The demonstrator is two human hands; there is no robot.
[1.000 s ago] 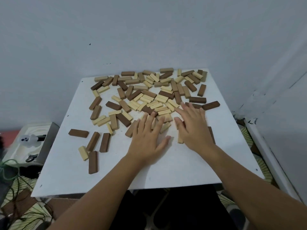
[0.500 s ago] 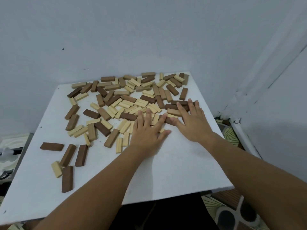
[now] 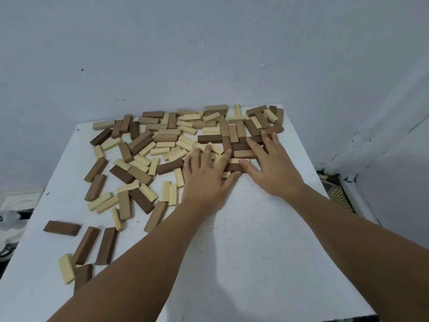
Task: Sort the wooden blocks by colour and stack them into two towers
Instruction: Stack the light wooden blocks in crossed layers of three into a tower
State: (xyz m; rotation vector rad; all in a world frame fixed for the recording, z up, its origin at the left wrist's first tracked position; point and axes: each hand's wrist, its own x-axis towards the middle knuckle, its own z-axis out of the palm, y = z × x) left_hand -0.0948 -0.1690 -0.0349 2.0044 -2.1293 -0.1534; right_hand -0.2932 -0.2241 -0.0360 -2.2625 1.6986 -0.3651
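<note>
Several wooden blocks in pale cream, mid brown and dark brown lie scattered flat over the far half of a white table. My left hand rests palm down, fingers spread, on blocks at the pile's near edge. My right hand lies flat beside it, fingers spread over brown blocks such as a dark brown block between the two thumbs. Neither hand grips anything. A few loose dark blocks and a pale block lie at the near left. No tower stands.
A grey wall rises right behind the table's far edge, and another wall closes in on the right. The table's right edge drops to a patterned floor. A white object sits low at the left.
Both hands have slid away from me and to the right, pushing blocks toward the far right corner. My head has moved closer, so the table fills more of the view.
</note>
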